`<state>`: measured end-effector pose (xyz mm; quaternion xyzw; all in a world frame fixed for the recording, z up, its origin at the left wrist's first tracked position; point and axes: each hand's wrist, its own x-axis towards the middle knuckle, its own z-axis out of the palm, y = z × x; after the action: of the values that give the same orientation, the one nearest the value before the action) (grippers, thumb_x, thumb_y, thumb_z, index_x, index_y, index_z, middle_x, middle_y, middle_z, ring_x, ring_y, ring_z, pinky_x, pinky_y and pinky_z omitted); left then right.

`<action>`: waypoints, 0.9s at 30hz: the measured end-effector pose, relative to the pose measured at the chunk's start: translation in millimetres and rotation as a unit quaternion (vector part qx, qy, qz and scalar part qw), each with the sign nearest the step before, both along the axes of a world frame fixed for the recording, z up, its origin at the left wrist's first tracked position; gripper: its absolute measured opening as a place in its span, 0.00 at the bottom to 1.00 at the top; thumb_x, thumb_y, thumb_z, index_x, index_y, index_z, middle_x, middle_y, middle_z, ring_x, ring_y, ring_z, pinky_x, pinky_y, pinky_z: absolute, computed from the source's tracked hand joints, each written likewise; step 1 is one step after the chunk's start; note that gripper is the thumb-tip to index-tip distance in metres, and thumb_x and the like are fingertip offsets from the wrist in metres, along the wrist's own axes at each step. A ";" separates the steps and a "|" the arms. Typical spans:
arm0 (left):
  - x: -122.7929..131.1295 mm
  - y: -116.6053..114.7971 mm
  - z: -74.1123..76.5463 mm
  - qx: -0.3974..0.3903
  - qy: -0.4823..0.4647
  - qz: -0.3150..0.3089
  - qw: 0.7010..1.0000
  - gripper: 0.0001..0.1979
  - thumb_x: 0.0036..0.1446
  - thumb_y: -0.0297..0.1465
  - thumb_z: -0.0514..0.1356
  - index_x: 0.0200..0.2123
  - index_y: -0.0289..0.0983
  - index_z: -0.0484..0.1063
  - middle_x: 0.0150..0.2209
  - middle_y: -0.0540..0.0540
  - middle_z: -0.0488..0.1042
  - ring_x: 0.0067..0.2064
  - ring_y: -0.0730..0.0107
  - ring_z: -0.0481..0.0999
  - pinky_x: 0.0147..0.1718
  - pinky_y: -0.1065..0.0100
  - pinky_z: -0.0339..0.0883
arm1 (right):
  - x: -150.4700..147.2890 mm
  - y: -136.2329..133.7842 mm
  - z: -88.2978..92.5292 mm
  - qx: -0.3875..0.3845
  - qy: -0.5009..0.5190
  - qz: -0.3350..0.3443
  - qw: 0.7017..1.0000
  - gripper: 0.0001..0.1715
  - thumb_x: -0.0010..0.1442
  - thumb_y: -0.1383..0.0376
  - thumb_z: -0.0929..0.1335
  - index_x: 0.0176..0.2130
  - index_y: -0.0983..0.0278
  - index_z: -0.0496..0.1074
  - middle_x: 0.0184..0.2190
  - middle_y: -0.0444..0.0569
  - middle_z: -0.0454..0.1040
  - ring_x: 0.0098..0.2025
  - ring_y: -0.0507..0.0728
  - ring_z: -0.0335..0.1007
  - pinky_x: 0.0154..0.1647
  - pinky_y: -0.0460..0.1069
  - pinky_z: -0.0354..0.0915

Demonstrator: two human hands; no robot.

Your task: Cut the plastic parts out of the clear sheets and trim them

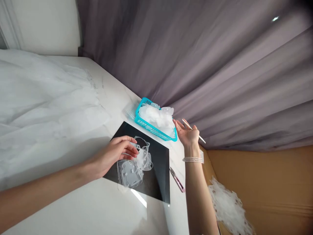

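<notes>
1. Where we're at: looks to us like the middle of handling the clear plastic pieces [144, 160], one hand at them and the other by the basket. That's our read, anyway.
2. The pieces lie overlapping on a black mat [160, 169], which sits on the white table [85, 205].
3. Our left hand [114, 153] is right over them, fingers loosely bent. We can't make out whether those fingertips pinch a piece or just hang in front of it.
4. Our right hand [189, 135] is palm up, grasping a thin white stick [201, 139], with the other fingers loosely spread. Its fingertips are right by the near end of the blue basket [156, 131]; touching or not, we can't say.
5. That basket is heaped with whitish translucent pieces [158, 117]. A pink-handled tool [177, 180] lies beside the mat.
6. What the next move calls for, we reckon: a light pinch on one thin edge, since overlapping bits could drag each other along, and keeping the stick's tip clear of the basket.
</notes>
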<state>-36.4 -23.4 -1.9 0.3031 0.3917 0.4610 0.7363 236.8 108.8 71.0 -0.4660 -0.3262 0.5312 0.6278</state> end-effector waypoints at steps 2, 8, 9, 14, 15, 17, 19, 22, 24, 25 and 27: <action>-2.5 2.8 2.7 0.016 0.030 -0.002 0.999 0.11 0.56 0.34 0.60 0.43 0.36 0.72 0.33 0.44 0.78 0.37 0.64 0.77 0.39 0.64 0.69 | -1.6 -9.6 -8.3 0.007 -0.005 0.003 1.000 0.39 0.72 0.53 0.44 0.42 0.66 0.74 0.44 0.59 0.80 0.45 0.58 0.81 0.55 0.56 0.71; -9.5 17.8 2.4 0.069 0.129 -0.014 0.989 0.10 0.58 0.33 0.56 0.42 0.37 0.71 0.32 0.47 0.77 0.36 0.66 0.76 0.34 0.67 0.66 | -14.6 -112.5 -35.6 -0.034 -0.087 0.172 0.981 0.37 0.68 0.42 0.55 0.52 0.66 0.74 0.49 0.62 0.79 0.41 0.65 0.82 0.38 0.55 0.76; -10.6 20.4 0.9 0.081 0.147 -0.017 0.986 0.10 0.58 0.33 0.56 0.42 0.37 0.71 0.33 0.48 0.77 0.36 0.66 0.76 0.34 0.67 0.66 | -19.9 -128.2 -38.4 -0.049 -0.101 0.206 0.972 0.38 0.67 0.40 0.56 0.52 0.65 0.75 0.50 0.63 0.79 0.40 0.65 0.82 0.38 0.55 0.76; -21.6 24.9 -8.0 0.257 0.413 -0.067 0.871 0.11 0.62 0.33 0.51 0.41 0.39 0.73 0.35 0.47 0.79 0.36 0.64 0.77 0.33 0.65 0.65 | -51.6 -162.3 -55.4 -0.107 -0.126 0.286 0.944 0.38 0.66 0.38 0.56 0.56 0.59 0.74 0.58 0.58 0.73 0.47 0.66 0.80 0.47 0.61 0.73; -25.0 23.8 -10.7 0.313 0.480 -0.085 0.815 0.12 0.63 0.33 0.51 0.41 0.40 0.74 0.37 0.46 0.79 0.37 0.62 0.78 0.35 0.64 0.65 | -55.3 -160.8 -59.3 -0.112 -0.131 0.290 0.941 0.38 0.65 0.37 0.57 0.56 0.59 0.73 0.58 0.58 0.73 0.49 0.66 0.79 0.51 0.61 0.72; -31.4 20.6 -18.8 0.416 0.566 -0.117 0.702 0.14 0.64 0.34 0.51 0.46 0.41 0.75 0.45 0.45 0.80 0.45 0.59 0.78 0.40 0.62 0.66 | -55.3 -152.5 -65.1 -0.111 -0.157 0.279 0.941 0.39 0.65 0.37 0.57 0.57 0.60 0.72 0.55 0.57 0.76 0.53 0.65 0.76 0.56 0.62 0.68; -35.4 17.3 -30.5 0.479 0.606 -0.136 0.621 0.17 0.65 0.36 0.53 0.54 0.41 0.73 0.56 0.43 0.76 0.56 0.57 0.74 0.49 0.60 0.65 | -42.7 -139.7 -66.3 -0.088 -0.184 0.240 0.949 0.40 0.65 0.37 0.57 0.56 0.61 0.73 0.50 0.57 0.79 0.54 0.64 0.75 0.59 0.62 0.66; -34.0 13.9 -49.6 0.494 0.671 -0.144 0.534 0.25 0.66 0.38 0.54 0.63 0.37 0.66 0.66 0.39 0.65 0.65 0.50 0.65 0.59 0.53 0.58 | -3.9 -116.2 -61.9 -0.028 -0.226 0.144 0.963 0.39 0.65 0.38 0.57 0.53 0.62 0.74 0.47 0.55 0.80 0.52 0.62 0.76 0.58 0.59 0.66; -29.3 12.8 -58.9 0.484 0.700 -0.146 0.505 0.27 0.67 0.38 0.53 0.66 0.34 0.61 0.69 0.37 0.60 0.67 0.46 0.61 0.62 0.48 0.54 | 26.6 -99.3 -60.2 0.003 -0.267 0.063 0.962 0.38 0.64 0.38 0.59 0.51 0.63 0.75 0.47 0.54 0.80 0.51 0.61 0.77 0.56 0.56 0.68; -26.6 12.6 -62.1 0.480 0.707 -0.145 0.499 0.28 0.68 0.38 0.52 0.67 0.33 0.60 0.69 0.36 0.58 0.68 0.45 0.59 0.63 0.46 0.51 | 40.4 -91.4 -60.8 0.009 -0.277 0.029 0.960 0.38 0.63 0.37 0.60 0.50 0.63 0.76 0.48 0.55 0.79 0.48 0.60 0.78 0.54 0.55 0.69; -21.7 13.1 -66.1 0.476 0.714 -0.139 0.495 0.28 0.69 0.37 0.50 0.68 0.32 0.58 0.70 0.36 0.56 0.70 0.44 0.56 0.64 0.44 0.48 | 61.1 -78.9 -64.5 -0.004 -0.281 -0.020 0.959 0.39 0.61 0.36 0.60 0.49 0.64 0.75 0.47 0.55 0.79 0.41 0.60 0.80 0.48 0.55 0.71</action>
<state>-58.0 -10.3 -68.0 0.8840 0.4575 0.0957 0.0047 297.9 29.9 6.5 -0.6055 -0.4784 0.3674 0.5192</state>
